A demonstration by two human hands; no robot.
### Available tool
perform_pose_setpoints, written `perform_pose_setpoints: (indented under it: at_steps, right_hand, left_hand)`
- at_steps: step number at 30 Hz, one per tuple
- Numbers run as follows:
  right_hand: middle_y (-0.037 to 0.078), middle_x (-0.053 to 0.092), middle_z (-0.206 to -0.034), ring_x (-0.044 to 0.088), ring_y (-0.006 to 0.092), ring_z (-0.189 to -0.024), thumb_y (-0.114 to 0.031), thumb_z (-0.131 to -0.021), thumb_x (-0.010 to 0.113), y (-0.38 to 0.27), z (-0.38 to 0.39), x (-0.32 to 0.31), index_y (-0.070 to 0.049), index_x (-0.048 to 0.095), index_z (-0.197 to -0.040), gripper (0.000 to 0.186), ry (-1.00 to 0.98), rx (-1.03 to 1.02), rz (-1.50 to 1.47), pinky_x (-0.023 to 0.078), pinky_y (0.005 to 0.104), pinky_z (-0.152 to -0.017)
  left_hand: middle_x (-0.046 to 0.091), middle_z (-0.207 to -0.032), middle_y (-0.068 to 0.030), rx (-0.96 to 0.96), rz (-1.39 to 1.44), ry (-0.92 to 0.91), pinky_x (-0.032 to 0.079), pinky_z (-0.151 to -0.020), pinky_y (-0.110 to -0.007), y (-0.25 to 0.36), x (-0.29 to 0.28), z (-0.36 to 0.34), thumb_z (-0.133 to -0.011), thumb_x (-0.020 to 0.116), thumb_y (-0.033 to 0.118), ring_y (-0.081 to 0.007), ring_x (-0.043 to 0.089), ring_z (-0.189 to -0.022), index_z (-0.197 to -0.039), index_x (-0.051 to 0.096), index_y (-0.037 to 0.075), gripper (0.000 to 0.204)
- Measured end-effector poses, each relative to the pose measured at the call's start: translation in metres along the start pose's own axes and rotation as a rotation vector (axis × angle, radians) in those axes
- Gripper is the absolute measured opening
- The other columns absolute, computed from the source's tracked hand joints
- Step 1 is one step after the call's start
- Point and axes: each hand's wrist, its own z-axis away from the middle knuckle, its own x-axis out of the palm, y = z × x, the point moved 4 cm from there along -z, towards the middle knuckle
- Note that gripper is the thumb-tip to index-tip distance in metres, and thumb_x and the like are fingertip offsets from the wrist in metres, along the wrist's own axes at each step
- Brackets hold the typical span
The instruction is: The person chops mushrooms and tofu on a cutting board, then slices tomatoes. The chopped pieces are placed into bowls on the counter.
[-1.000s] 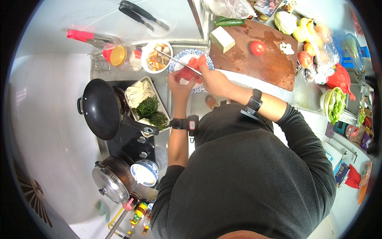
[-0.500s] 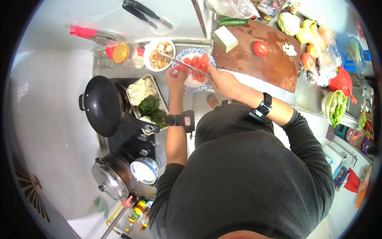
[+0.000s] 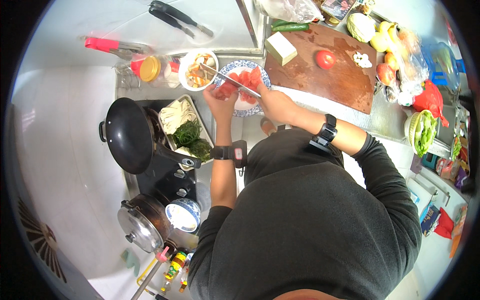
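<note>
A blue-and-white patterned plate (image 3: 242, 112) holds cut red tomato pieces (image 3: 247, 78). My right hand (image 3: 276, 104) grips a knife (image 3: 242, 86), its blade slanting across the plate toward the upper left, with the tip over a white bowl (image 3: 182, 76) of cut food. At the plate's left edge, my left hand (image 3: 220, 104) has its fingers around some tomato pieces (image 3: 226, 91) beside the blade. Part of its grip is hidden by the tomato and the knife. A whole tomato (image 3: 325, 59) sits on the wooden cutting board (image 3: 320, 82) to the right.
The board also bears a pale block (image 3: 281, 48), cucumbers (image 3: 290, 27) and peeled garlic cloves (image 3: 362, 60). On the left are a black wok (image 3: 129, 135), a tray of noodles and greens (image 3: 186, 127) and a lidded pot (image 3: 142, 227). A gold-lidded jar (image 3: 150, 69) stands near the bowl.
My left hand has shifted slightly left and down, its fingers less curled around the tomato. The knife and my right hand have moved a little to the left. The view has shifted slightly.
</note>
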Motion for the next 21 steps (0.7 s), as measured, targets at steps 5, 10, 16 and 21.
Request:
perform_pose_setpoints:
  at_steps: [5,10,16,21]
  right_hand:
    - [0.029,0.062,-0.078,0.062,0.0468,-0.078,-0.008,-0.087,0.05,0.007,-0.012,0.005,0.003,0.041,-0.105,0.023,0.029,0.055,-0.043,0.048,0.0531,-0.067]
    - [0.029,0.061,-0.076,0.061,0.0475,-0.077,-0.012,-0.089,0.052,0.007,-0.003,-0.009,0.0,0.041,-0.108,0.025,0.062,0.023,-0.062,0.047,0.0531,-0.066]
    - [0.026,0.061,-0.073,0.061,0.0461,-0.073,-0.012,-0.09,0.052,-0.004,0.014,-0.019,-0.003,0.041,-0.108,0.023,0.005,-0.019,0.004,0.047,0.0529,-0.062]
    - [0.024,0.063,-0.072,0.063,0.0442,-0.071,-0.005,-0.085,0.046,-0.007,0.016,-0.017,0.0,0.042,-0.102,0.018,-0.02,-0.005,0.091,0.049,0.0525,-0.062]
  left_hand:
    - [0.058,-0.104,-0.0128,0.159,-0.157,-0.145,0.05,-0.078,-0.029,0.004,0.012,0.004,-0.064,0.082,0.006,-0.0172,0.06,-0.09,-0.117,0.04,0.003,0.068]
    - [0.062,-0.096,-0.0112,-0.067,-0.358,-0.136,0.051,-0.075,-0.031,-0.014,-0.008,-0.011,-0.064,0.083,0.015,-0.0189,0.063,-0.085,-0.108,0.052,0.002,0.055]
    - [0.062,-0.093,-0.0116,-0.178,-0.248,-0.113,0.051,-0.071,-0.031,-0.03,-0.01,-0.019,-0.065,0.083,0.015,-0.0181,0.062,-0.08,-0.11,0.05,0.002,0.057]
    - [0.058,-0.092,-0.0111,-0.131,-0.15,-0.008,0.05,-0.067,-0.028,-0.024,-0.01,-0.018,-0.065,0.082,0.007,-0.0162,0.06,-0.077,-0.11,0.041,0.004,0.061]
